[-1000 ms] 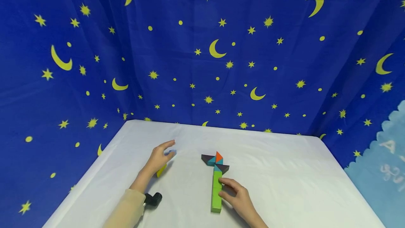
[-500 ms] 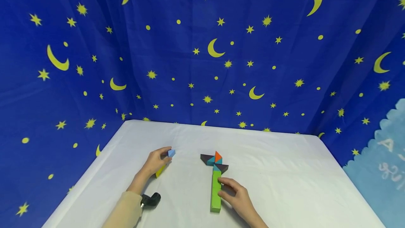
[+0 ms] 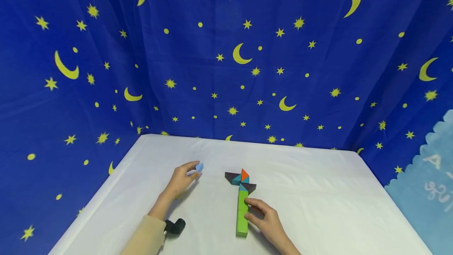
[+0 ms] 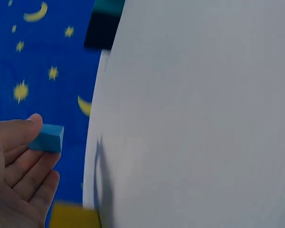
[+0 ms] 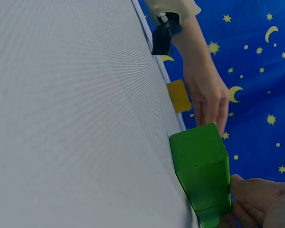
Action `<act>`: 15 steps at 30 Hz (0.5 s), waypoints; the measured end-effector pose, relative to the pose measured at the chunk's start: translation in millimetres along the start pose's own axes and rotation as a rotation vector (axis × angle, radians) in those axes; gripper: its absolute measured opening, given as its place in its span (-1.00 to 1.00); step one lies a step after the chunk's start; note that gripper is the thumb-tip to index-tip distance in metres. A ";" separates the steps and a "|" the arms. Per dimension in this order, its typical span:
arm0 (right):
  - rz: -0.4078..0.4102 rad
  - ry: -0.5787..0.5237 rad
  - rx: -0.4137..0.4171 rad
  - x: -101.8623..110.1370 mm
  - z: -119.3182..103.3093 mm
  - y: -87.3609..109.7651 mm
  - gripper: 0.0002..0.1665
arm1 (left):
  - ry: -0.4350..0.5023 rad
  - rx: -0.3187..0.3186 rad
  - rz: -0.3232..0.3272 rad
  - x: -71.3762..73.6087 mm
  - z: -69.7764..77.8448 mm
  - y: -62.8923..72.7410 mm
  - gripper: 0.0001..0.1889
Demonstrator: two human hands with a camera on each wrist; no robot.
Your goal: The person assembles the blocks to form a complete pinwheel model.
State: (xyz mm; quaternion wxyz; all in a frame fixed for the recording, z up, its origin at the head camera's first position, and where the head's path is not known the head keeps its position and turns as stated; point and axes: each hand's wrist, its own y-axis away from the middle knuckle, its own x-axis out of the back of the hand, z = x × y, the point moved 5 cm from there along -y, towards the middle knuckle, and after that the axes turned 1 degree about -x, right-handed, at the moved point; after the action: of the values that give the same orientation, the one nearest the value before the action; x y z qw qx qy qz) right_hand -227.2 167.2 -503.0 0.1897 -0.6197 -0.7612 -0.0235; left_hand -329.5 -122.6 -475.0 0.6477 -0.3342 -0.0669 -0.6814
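Note:
My left hand (image 3: pixel 180 178) pinches a small light-blue triangular block (image 3: pixel 199 167) between thumb and fingertips, raised over the left of the table. In the left wrist view the same block (image 4: pixel 48 138) shows a slanted end. My right hand (image 3: pixel 267 223) rests its index finger and thumb against the right side of green blocks (image 3: pixel 242 219) laid end to end. Past their far end lie dark blocks (image 3: pixel 232 177), teal triangular blocks (image 3: pixel 236 180) and an orange triangular block (image 3: pixel 245 175), joined in one figure. A yellow block (image 4: pixel 75 216) sits under the left hand, mostly hidden in the head view.
A white cloth covers the table (image 3: pixel 318 192). Blue curtain (image 3: pixel 198 62) with yellow moons and stars stands behind and on both sides. A black camera piece (image 3: pixel 175 226) hangs at the left wrist by the beige sleeve (image 3: pixel 145 235).
My left hand has closed its fingers on the light-blue block and carried it up and slightly right, away from the yellow block's spot. The right hand has stayed at the green blocks.

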 end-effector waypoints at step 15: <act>-0.002 0.001 -0.002 0.9 0.0 0.4 -0.49 | 0.075 -0.205 -0.237 -63.6 49.8 12.6 -0.57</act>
State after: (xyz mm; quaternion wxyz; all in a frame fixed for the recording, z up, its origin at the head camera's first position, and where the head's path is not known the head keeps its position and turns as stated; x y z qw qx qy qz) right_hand -227.0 168.2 -502.8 0.1894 -0.6191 -0.7618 -0.0246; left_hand -303.4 -45.2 -475.6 0.5273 -0.3625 -0.0115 -0.7684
